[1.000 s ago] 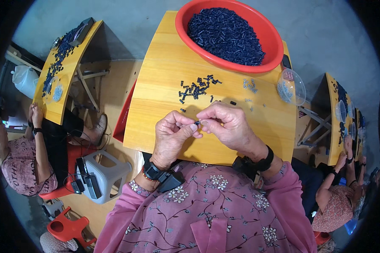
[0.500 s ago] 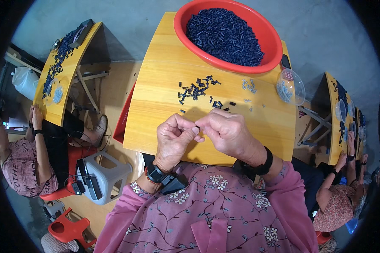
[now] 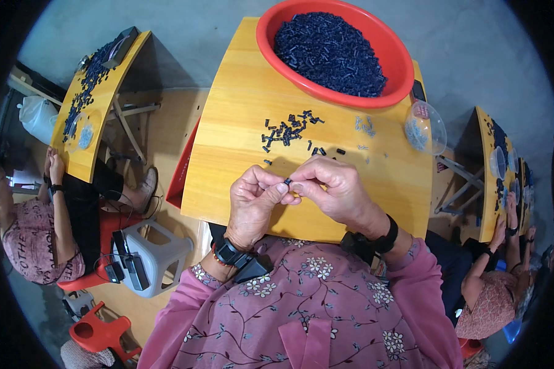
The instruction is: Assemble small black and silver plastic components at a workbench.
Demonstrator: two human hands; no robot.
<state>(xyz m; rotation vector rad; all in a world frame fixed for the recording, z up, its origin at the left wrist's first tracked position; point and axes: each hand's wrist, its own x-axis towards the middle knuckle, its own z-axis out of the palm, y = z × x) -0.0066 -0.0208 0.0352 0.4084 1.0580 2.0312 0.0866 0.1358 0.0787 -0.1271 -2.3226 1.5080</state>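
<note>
A small black part [image 3: 287,182] sits pinched between the thumb and forefinger of my left hand [image 3: 250,200]. My right hand [image 3: 333,189] is closed too, with its thumb and forefinger meeting the part from the right; the fingers cover much of it. Both hands are held over the near edge of the yellow table [image 3: 228,123]. Just beyond them lies a loose pile of small black parts [image 3: 287,132], with a few single black pieces [image 3: 340,151] to its right. Farther right are several tiny pale pieces [image 3: 365,126].
A large red basin [image 3: 398,92] heaped with black parts stands at the table's far side. By the right edge is a clear round container [image 3: 437,132] of small pieces. People work at a left table [image 3: 80,160] and a right table [image 3: 487,209].
My right fingertips have shifted slightly to the right and downward, so more of the small black part shows between the hands. My left hand is nearly still.
</note>
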